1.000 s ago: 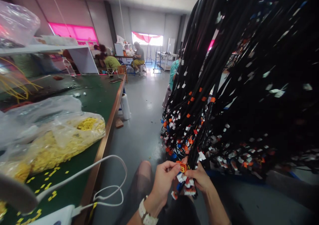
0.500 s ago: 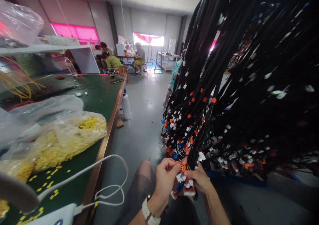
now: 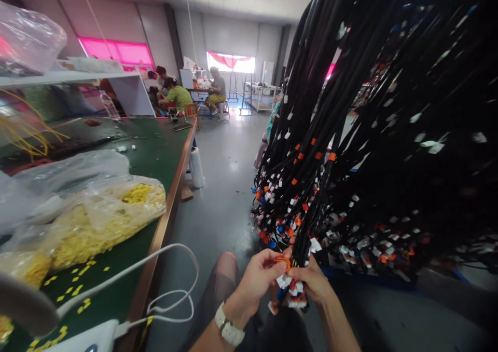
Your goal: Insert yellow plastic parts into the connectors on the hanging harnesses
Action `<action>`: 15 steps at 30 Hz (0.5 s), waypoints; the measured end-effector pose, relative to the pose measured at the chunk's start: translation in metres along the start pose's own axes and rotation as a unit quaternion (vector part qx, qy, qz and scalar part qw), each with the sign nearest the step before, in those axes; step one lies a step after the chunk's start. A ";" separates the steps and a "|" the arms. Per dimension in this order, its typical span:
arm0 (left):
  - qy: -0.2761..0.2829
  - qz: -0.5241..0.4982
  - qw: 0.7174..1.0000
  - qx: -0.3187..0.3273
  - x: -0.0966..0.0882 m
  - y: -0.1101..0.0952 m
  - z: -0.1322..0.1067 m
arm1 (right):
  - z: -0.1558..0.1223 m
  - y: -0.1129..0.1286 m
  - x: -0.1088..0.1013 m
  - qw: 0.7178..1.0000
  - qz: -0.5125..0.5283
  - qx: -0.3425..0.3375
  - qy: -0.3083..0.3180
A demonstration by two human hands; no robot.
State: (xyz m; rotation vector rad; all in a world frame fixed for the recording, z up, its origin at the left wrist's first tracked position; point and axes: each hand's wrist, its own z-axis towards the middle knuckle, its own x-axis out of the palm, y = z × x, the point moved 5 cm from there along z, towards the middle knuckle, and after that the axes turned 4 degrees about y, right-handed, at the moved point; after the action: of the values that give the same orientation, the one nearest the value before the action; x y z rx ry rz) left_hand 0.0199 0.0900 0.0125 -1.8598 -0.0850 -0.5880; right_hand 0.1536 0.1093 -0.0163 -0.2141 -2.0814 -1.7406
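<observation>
The left hand (image 3: 259, 282) is bare, with thin fingers. Just below it, a wide white wristband like a watch strap (image 3: 233, 335) goes round the wrist, with a small dark bit in it. The right hand (image 3: 317, 280) is bare too, and so is the right forearm (image 3: 337, 321) under it. Below and between the hands, plain black cloth (image 3: 282, 336) covers the lap. Left of the left hand is a round knee (image 3: 227, 265).
</observation>
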 end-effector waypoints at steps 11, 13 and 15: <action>-0.027 -0.128 0.991 0.019 -0.004 0.011 0.009 | 0.002 0.000 0.004 1.000 0.004 0.003 -0.005; -0.044 -0.109 0.992 0.044 -0.002 0.008 0.009 | 0.003 0.000 0.004 1.000 0.007 0.000 -0.005; -0.064 -0.085 0.992 0.070 -0.001 0.004 0.007 | 0.003 0.000 0.004 1.000 0.010 0.001 -0.009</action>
State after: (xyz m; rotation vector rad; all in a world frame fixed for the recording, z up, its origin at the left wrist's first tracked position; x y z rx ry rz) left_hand 0.0224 0.0953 0.0071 -1.7626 -0.3646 -0.5639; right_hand 0.1491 0.1115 -0.0151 -0.2490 -2.0856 -1.7315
